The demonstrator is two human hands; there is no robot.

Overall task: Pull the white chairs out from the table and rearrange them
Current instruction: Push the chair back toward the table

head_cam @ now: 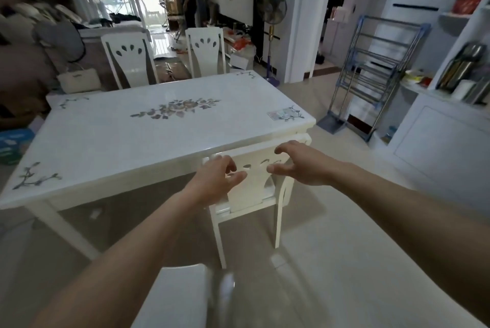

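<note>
A white table (111, 139) with a floral pattern fills the middle. A white chair (254, 190) is pushed in under its near right edge, with the backrest facing me. My left hand (214, 182) hovers at the left side of that backrest, fingers apart. At the right side, near the top rail, my right hand (299, 166) is also spread with nothing in it. Whether either hand touches the chair is unclear. Two more white chairs (130, 60) (205, 49) stand at the far side. Part of another white chair (175, 298) shows at the bottom edge.
A grey metal rack (376, 73) stands right of the table near white shelves (450, 94) holding flasks. A standing fan (271, 9) and floor clutter lie beyond the table. Two persons stand far back. A sofa with a white bag (78, 80) is on the left.
</note>
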